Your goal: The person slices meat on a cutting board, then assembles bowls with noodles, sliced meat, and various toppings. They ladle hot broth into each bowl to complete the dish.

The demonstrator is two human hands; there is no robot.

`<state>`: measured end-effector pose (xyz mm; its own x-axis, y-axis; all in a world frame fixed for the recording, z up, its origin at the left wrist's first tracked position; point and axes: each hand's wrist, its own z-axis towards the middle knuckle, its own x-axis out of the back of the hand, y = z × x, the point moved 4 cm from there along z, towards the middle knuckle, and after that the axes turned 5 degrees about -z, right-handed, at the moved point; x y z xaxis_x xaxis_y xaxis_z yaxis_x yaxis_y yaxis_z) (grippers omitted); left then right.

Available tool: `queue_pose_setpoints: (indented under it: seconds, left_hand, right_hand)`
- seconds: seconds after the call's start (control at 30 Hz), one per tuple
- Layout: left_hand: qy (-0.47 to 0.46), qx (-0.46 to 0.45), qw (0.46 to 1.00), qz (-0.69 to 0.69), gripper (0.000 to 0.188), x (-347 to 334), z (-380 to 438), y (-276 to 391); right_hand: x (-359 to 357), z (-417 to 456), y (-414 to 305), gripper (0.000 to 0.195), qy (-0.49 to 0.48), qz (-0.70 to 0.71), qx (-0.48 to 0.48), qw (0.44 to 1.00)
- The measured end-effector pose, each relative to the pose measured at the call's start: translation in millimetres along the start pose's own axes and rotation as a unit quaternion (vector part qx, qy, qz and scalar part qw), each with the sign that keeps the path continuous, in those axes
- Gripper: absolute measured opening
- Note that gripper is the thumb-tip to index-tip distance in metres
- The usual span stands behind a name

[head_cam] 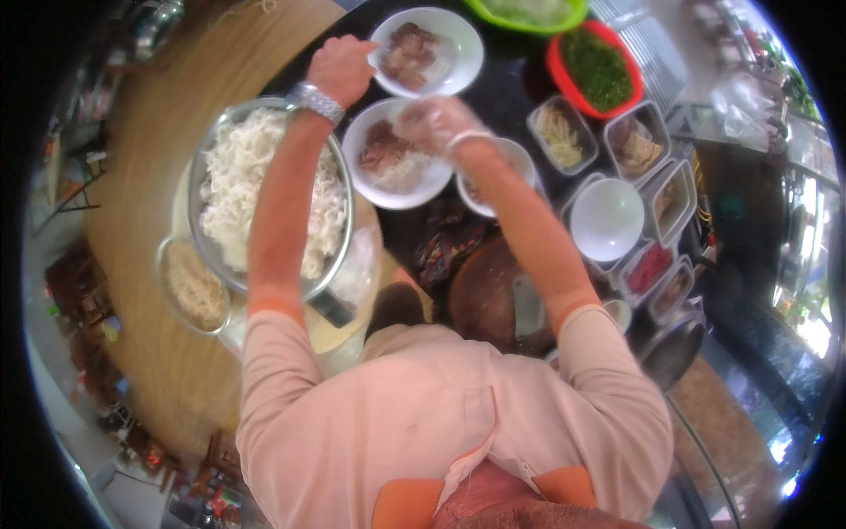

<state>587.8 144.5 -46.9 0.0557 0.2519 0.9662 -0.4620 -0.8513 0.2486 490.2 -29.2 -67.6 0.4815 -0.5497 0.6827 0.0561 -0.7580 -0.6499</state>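
Observation:
My left hand (340,71), with a metal watch on its wrist, pinches the left rim of the far white bowl (462,69), which holds meat slices and some pale noodles. Over the right side of a nearer white bowl (370,175) is my right hand (439,122), blurred and in a clear plastic glove. Meat slices (383,149) and white noodles (400,173) lie in that bowl. Whether the right fingers hold anything is too blurred to see. Partly behind my right forearm stands a third white bowl (522,159) with some meat in it.
A large metal basin of white rice noodles (228,192) stands under my left forearm, beside a smaller bowl (195,284). To the right are a red basket of chopped greens (595,69), a green basket (529,16), several plastic food tubs (562,135) and an upturned white bowl (607,218). A cleaver (529,304) rests on a round chopping block (482,291).

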Motion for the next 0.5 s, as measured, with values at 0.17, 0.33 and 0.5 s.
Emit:
queue_pose_setpoints:
  seconds: [0.17, 0.33, 0.5]
  left_hand:
    - [0.082, -0.028, 0.996, -0.014, 0.039, 63, -38, 21]
    - [0.088, -0.012, 0.994, -0.066, 0.043, 116, -83, 57]
    - [0.043, 0.009, 0.985, -0.17, 0.047, 139, -142, 125]
  right_hand:
    - [-76, 0, -29, 0.025, 0.112, -0.135, 0.162, 0.971]
    - [-91, 4, -35, 0.023, 0.117, -0.163, 0.061, 0.978]
    - [-78, -64, -33, 0.016, 0.314, -0.011, 0.209, 0.926]
